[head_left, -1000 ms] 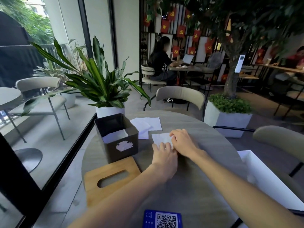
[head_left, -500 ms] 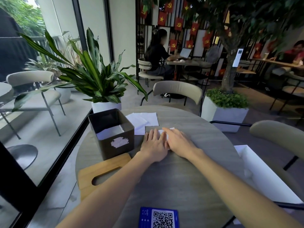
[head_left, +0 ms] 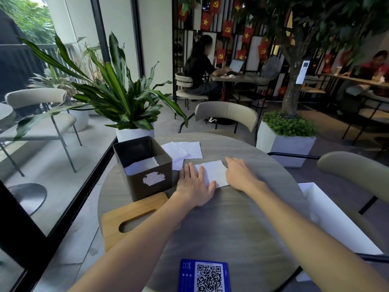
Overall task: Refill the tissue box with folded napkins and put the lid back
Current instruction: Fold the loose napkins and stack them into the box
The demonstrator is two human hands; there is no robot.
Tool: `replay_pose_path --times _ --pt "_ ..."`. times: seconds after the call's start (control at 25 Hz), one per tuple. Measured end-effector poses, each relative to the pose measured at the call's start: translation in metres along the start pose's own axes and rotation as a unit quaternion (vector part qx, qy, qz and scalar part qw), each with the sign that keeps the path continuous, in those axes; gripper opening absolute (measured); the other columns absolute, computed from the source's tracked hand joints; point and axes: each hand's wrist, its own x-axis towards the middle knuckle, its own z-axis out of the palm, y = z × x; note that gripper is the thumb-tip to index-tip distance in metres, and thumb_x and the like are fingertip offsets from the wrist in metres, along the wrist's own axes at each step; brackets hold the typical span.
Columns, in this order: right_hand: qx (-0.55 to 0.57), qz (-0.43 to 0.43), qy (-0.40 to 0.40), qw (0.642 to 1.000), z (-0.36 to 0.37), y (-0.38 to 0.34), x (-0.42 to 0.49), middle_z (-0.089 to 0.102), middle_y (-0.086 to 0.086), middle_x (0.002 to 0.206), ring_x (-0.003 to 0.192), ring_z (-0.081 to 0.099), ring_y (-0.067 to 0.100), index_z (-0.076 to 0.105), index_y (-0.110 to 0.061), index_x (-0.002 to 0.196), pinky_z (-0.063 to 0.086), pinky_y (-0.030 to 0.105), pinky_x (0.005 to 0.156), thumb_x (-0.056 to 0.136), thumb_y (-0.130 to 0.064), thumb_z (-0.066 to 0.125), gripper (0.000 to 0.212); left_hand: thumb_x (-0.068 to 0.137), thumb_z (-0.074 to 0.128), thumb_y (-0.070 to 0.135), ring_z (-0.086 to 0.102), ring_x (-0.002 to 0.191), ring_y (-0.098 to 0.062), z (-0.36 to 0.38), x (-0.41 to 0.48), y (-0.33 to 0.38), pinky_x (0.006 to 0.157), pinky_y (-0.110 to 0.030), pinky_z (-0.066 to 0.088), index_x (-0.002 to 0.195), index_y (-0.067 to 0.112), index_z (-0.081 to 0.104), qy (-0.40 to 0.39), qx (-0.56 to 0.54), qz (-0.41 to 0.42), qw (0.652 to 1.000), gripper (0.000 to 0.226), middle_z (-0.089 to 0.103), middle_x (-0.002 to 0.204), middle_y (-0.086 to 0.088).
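Note:
A white napkin (head_left: 212, 172) lies flat on the round grey table (head_left: 221, 224). My left hand (head_left: 194, 185) presses its left edge with straight fingers. My right hand (head_left: 239, 173) lies flat on its right edge. Left of them stands the dark tissue box (head_left: 145, 175), lid off, with white folded napkins (head_left: 141, 167) inside. The wooden lid (head_left: 134, 216) with its oval slot lies on the table in front of the box. More loose napkins (head_left: 183, 151) lie behind my hands.
A blue QR-code card (head_left: 204, 275) sits at the table's near edge. A white paper bag (head_left: 336, 218) stands at the right beside the table. A potted plant (head_left: 126, 106) rises behind the box. Chairs (head_left: 226, 114) ring the table, and people sit at far tables.
My hands have slid apart across the napkin, left hand leftward and right hand rightward, uncovering its white middle. The view also shifted slightly.

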Motion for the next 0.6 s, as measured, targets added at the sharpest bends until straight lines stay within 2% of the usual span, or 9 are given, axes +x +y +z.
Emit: replay_pose_path --times 0.08,0.12,0.2,0.28,0.44,0.6 --pt "0.046 0.039 0.001 0.998 -0.003 -0.010 0.000 0.054 0.018 0.135 0.125 0.049 0.037 0.051 -0.003 0.128 0.045 0.039 0.092 0.096 -0.022 0.049 0.037 0.096 0.014 0.063 -0.002 0.149 -0.039 0.001 0.000 -0.001 0.120 -0.048 0.001 0.157 0.011 0.008 0.003 -0.005 -0.001 1.000 0.080 0.001 0.160 -0.028" --pt "0.061 0.056 -0.010 0.997 -0.006 -0.015 0.000 0.057 0.018 0.129 0.120 0.053 0.037 0.055 -0.003 0.119 0.045 0.035 0.084 0.094 -0.025 0.053 0.033 0.096 0.013 0.063 -0.002 0.149 -0.039 0.001 -0.001 -0.002 0.120 -0.048 0.001 0.157 0.012 0.008 0.004 -0.007 -0.002 1.000 0.080 0.001 0.160 -0.028" --pt "0.070 0.073 -0.037 0.994 -0.014 -0.022 0.003 0.062 0.012 0.098 0.100 0.058 0.035 0.054 -0.008 0.086 0.040 0.030 0.064 0.087 -0.027 0.060 0.020 0.096 0.013 0.063 -0.002 0.149 -0.039 0.001 -0.001 -0.001 0.121 -0.047 0.000 0.157 0.011 0.007 0.002 -0.005 -0.002 1.000 0.080 0.000 0.159 -0.029" --pt "0.084 0.084 -0.059 0.991 -0.018 -0.028 0.005 0.048 0.004 0.069 0.080 0.050 0.030 0.042 -0.012 0.066 0.030 0.029 0.049 0.079 -0.027 0.062 0.029 0.096 0.013 0.063 -0.003 0.149 -0.039 0.001 -0.001 -0.001 0.121 -0.047 0.000 0.157 0.011 0.006 0.000 -0.004 -0.002 1.000 0.081 -0.001 0.159 -0.030" --pt "0.125 0.085 -0.076 0.986 -0.019 -0.036 0.005 0.036 0.002 0.056 0.058 0.037 0.021 0.035 -0.016 0.054 0.024 0.030 0.045 0.072 -0.022 0.065 0.035 0.095 0.013 0.064 -0.002 0.149 -0.039 0.002 -0.002 -0.002 0.121 -0.047 0.000 0.157 0.011 0.007 0.005 -0.013 0.000 1.000 0.082 0.000 0.160 -0.029" --pt "0.163 0.068 -0.049 0.983 -0.021 -0.036 0.003 0.041 0.002 0.064 0.063 0.038 0.021 0.038 -0.018 0.060 0.026 0.031 0.051 0.074 -0.015 0.060 0.026 0.097 0.015 0.061 0.004 0.149 -0.039 0.001 -0.007 0.000 0.121 -0.047 0.003 0.156 0.010 0.012 0.019 -0.016 -0.001 1.000 0.078 0.006 0.159 -0.029"
